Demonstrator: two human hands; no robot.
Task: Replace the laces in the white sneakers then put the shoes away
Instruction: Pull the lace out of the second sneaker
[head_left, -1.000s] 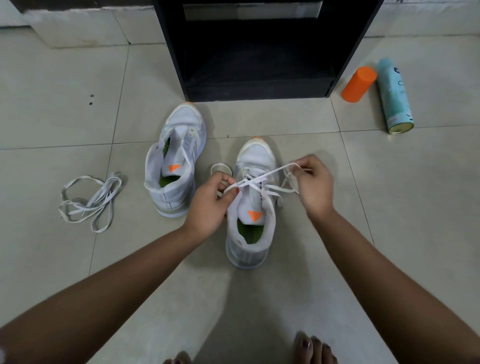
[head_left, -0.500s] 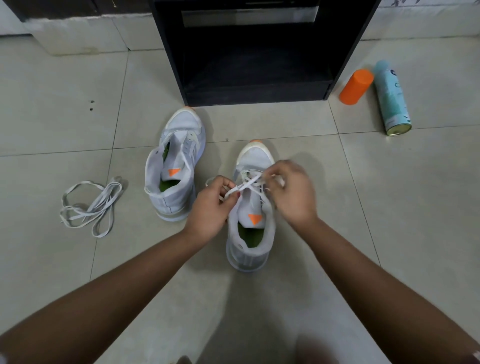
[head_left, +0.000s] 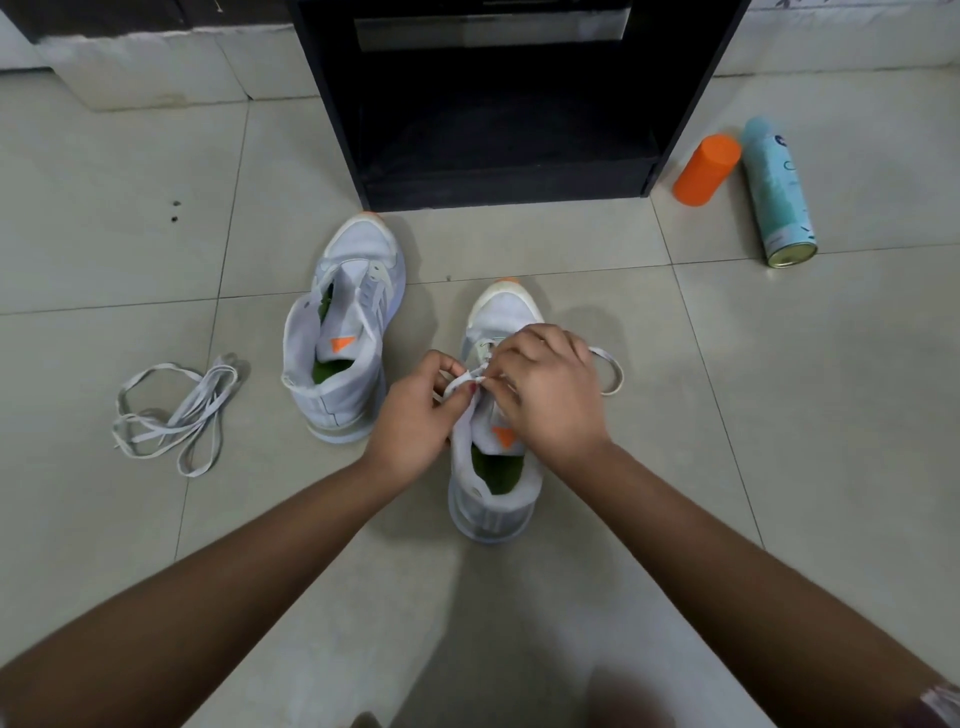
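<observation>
Pinching fingers (head_left: 451, 365): the left hand (head_left: 415, 421) has its thumb and fingertips closed on a strand of the white lace (head_left: 466, 378) above the tongue of the nearer sneaker (head_left: 493, 499).
Right hand (head_left: 550, 395): its fingers are curled down onto the same lace, touching the left fingertips. The back of the hand hides the eyelets beneath it.
Lace loop: one loop of this lace sticks out to the right of the right hand and lies on the tiled floor (head_left: 779, 415).
Nearer sneaker: white with a green insole, an orange triangle on the tongue and an orange toe tip. It stands upright on the floor between the forearms, toe pointing far and heel near.
Farther sneaker (head_left: 345, 332): the matching shoe, just to the left and farther off, with its tongue standing loose and its toe close to the cabinet base.
Loose lace (head_left: 176, 415): a white bundle on the floor, well to the left of both shoes.
Black cabinet (head_left: 493, 171): open-fronted, far centre.
Spray can (head_left: 776, 192): pale blue, lying on its side at far right, with an orange cylinder (head_left: 706, 169) lying against its far end.
</observation>
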